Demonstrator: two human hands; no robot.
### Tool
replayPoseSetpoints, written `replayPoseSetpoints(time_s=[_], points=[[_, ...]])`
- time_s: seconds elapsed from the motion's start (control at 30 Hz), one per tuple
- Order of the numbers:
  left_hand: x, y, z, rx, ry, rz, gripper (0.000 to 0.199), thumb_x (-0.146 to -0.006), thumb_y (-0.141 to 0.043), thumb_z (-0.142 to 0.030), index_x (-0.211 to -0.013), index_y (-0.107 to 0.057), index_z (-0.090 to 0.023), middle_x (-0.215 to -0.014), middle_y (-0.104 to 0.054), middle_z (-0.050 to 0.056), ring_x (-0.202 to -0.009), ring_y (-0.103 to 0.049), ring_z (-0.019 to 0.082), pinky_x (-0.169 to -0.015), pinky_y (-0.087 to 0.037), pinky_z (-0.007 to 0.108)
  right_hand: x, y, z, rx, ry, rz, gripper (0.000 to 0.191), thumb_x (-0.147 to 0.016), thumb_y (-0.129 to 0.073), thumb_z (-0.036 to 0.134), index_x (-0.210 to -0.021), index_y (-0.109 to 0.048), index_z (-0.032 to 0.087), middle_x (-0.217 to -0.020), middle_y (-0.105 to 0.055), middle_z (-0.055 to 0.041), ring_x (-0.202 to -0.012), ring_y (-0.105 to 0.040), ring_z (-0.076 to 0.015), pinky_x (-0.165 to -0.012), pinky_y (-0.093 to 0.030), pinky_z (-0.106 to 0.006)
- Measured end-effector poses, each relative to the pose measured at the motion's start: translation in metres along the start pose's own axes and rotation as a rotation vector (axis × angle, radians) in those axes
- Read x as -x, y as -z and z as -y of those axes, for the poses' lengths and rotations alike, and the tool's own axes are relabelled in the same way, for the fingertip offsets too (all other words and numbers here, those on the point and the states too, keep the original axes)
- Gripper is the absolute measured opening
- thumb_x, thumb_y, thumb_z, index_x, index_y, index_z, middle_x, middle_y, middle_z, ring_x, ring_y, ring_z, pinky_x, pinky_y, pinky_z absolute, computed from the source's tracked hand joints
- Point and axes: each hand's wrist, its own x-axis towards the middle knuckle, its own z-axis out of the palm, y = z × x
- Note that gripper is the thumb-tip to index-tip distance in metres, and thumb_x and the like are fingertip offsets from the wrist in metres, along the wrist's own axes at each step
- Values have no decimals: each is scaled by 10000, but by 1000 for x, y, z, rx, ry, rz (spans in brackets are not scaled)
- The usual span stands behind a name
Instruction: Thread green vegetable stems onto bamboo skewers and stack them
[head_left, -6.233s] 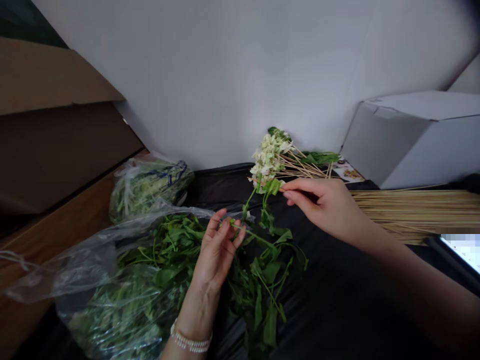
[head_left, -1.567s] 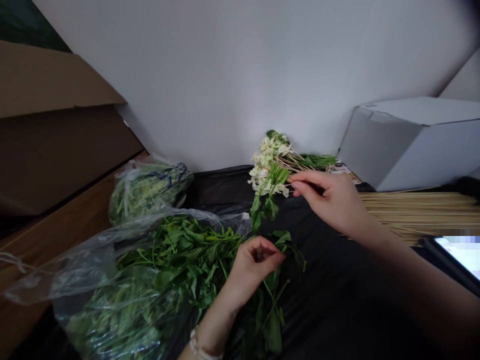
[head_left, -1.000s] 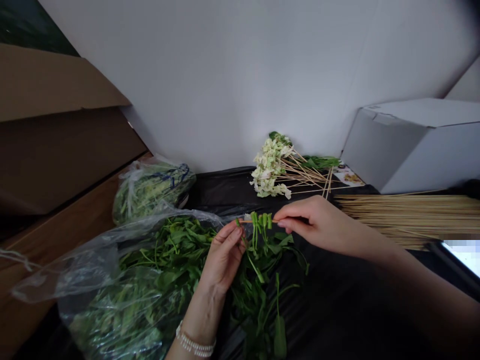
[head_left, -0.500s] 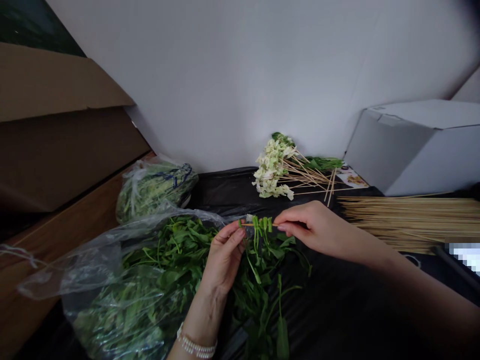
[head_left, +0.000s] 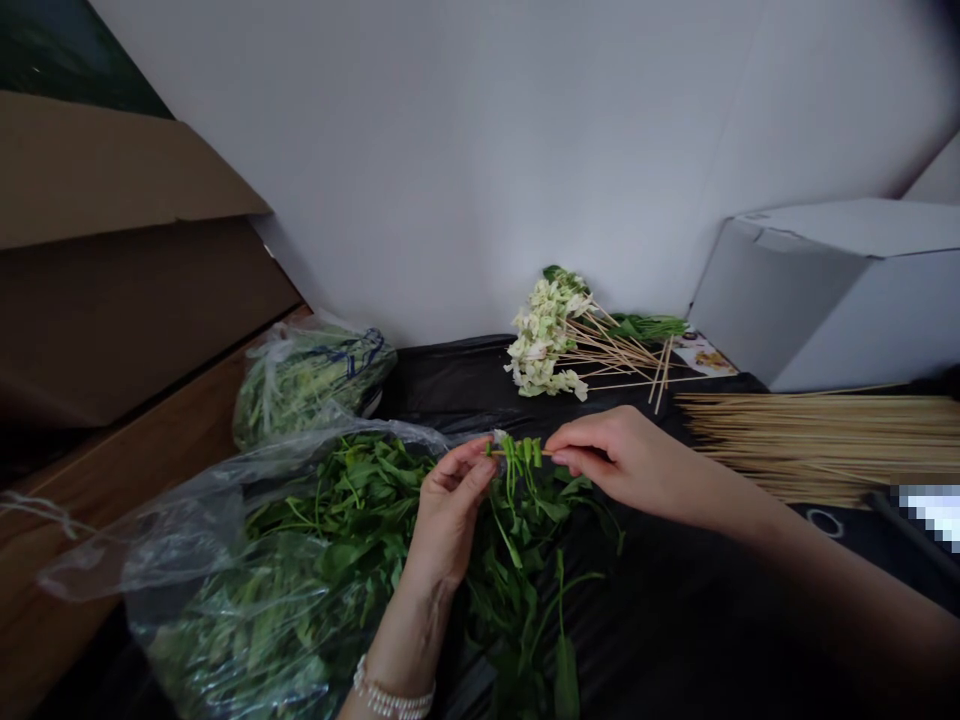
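Observation:
Between my two hands a thin wooden skewer [head_left: 547, 453] lies roughly level, with several green leafy-vegetable stems [head_left: 525, 450] threaded on it and their leaves hanging below. My right hand [head_left: 611, 450] pinches the skewer just right of the threaded stems. At the skewer's left end, my left hand [head_left: 454, 500] is closed, thumb against fingers, on a green stem piece [head_left: 489, 451]. Loose leafy greens [head_left: 367, 480] spill from a clear plastic bag [head_left: 225, 500] to the left of my left hand. More greens lie on the black plastic sheet under my hands.
Finished skewers of pale leaves [head_left: 551, 340] lie at the back by the white wall. A pile of bare skewers [head_left: 810, 440] is at right, before a white box [head_left: 840, 290]. A tied bag of greens [head_left: 307, 370] and a cardboard box [head_left: 135, 310] stand at left.
My left hand has moved slightly right, bringing the stem piece closer to the threaded stems. My right hand has shifted a little left and still pinches the skewer.

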Motion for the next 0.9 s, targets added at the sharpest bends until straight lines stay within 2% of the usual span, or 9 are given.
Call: replayPoseSetpoints(time_s=[0.13,0.6,0.9], points=[[0,0,0,36,39,22,239,-589,-883,-252,-779,-762,-172,-766,-739,3,-706,-644,88,-693,-493,184,0,-1,1,22,1,-3,217,-929,-505,185,-896,-720,184,-796,-721,-16,-676,-609,-141,-666,-434,-277],[-1,4,4,-7,45,32,220,-623,-867,-261,-794,-770,-165,-802,-752,25,-754,-660,115,-765,-505,215,0,-7,-1,16,1,9,228,-924,-496,176,-869,-717,163,-764,-705,-27,-650,-574,-135,-648,-412,-278],[-2,5,5,-38,59,45,198,-625,-865,-267,-756,-755,-167,-841,-746,19,-779,-644,114,-793,-480,222,-1,-12,-2,-19,-22,20,228,-913,-496,161,-785,-684,163,-664,-635,14,-591,-510,-103,-599,-376,-247]])
